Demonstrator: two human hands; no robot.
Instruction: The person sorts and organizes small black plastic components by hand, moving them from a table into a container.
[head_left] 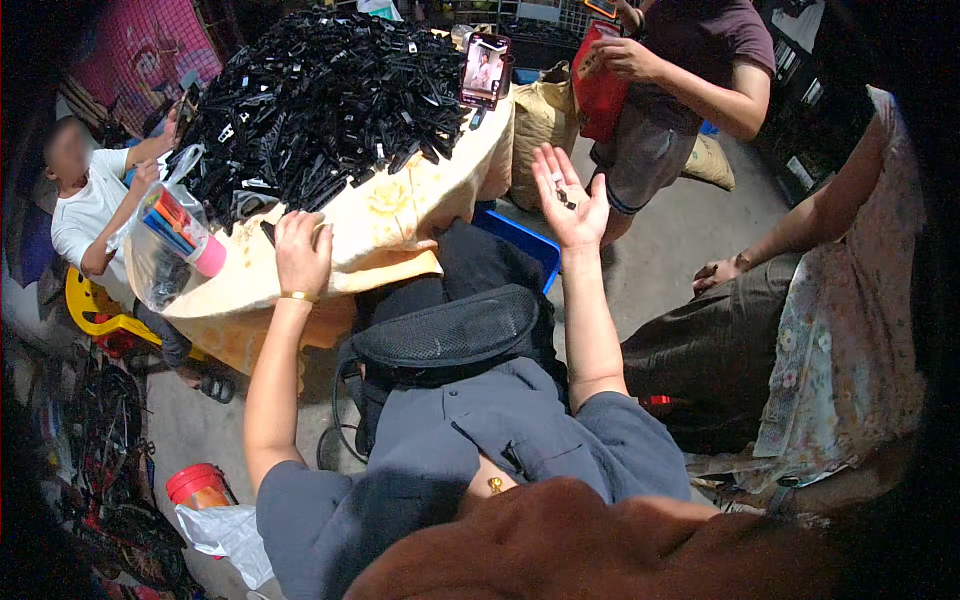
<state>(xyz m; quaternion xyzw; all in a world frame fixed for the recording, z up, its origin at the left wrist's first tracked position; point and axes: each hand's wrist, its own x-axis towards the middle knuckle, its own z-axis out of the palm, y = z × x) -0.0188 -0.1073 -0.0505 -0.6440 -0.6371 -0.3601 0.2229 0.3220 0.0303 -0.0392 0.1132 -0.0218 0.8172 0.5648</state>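
Right hand [572, 200]: raised, palm open, small dark piece [565, 196] lying loose on it; may roll off if the palm tilts. Left hand [302, 252]: fingers curled, resting on the desk [390, 215] edge, gripping nothing visible. Beyond: heap of black clips [320, 95], phone [486, 68].

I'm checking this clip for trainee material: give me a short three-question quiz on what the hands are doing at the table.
1. True or false: the right hand is raised, palm open, with small dark pieces on it.
2. What does the left hand rest on? A) the phone B) the cloth-covered table C) the red bottle
3. What is heaped on the table?

Key: 1 true; 2 B; 3 a pile of black clips.
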